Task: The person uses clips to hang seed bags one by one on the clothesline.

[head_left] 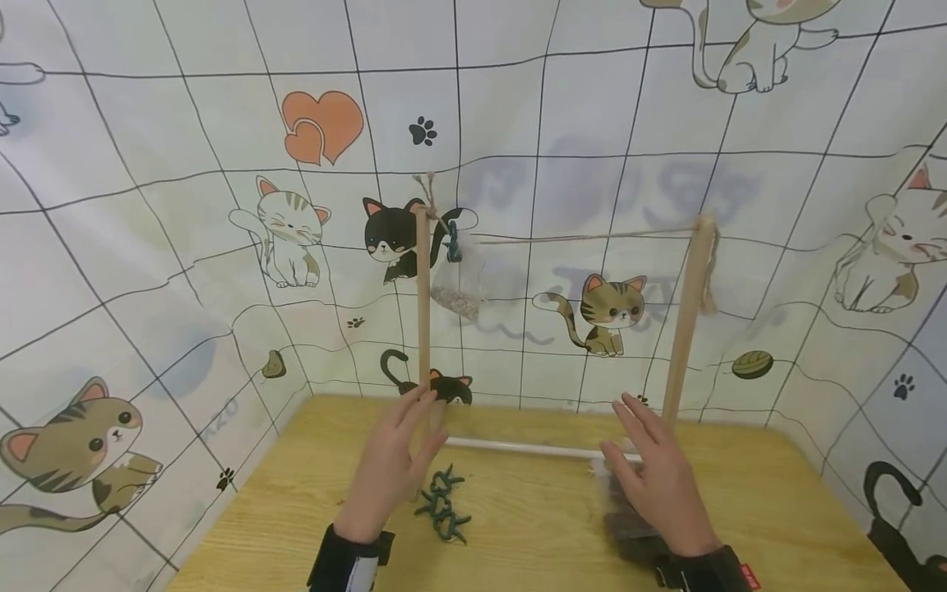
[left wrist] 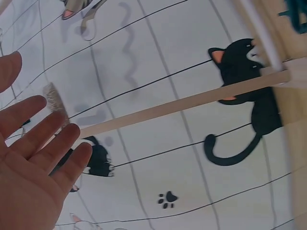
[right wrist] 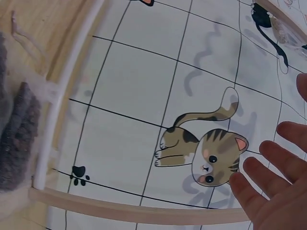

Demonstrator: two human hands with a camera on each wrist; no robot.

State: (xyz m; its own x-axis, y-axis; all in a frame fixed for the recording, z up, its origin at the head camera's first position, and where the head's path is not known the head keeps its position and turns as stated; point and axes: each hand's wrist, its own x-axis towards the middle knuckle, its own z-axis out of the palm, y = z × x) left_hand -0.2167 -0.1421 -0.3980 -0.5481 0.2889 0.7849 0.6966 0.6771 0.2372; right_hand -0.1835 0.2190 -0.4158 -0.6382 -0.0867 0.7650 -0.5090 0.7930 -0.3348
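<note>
My left hand (head_left: pixel 392 464) hovers with its fingers extended beside the left wooden post (head_left: pixel 423 304), holding nothing. My right hand (head_left: pixel 662 481), fingers likewise spread, is in front of the right wooden post (head_left: pixel 686 329) and overlaps clear bags of dark contents (head_left: pixel 627 526) on the table. Between the post tops runs a length of twine (head_left: pixel 584 237). Near its left end hangs a small clear bag of pale grains (head_left: pixel 457 301), with a dark green clip (head_left: pixel 454 243) at its top. Several green clips (head_left: pixel 444 514) lie to the right of my left wrist.
A white rod (head_left: pixel 518 447) joins the posts low down, near the table's surface. The wooden table (head_left: pixel 533 510) meets a cat-patterned cloth (head_left: pixel 503 345) behind the posts; this cloth also rises at both sides. Loose twine (head_left: pixel 710 279) dangles from the right post.
</note>
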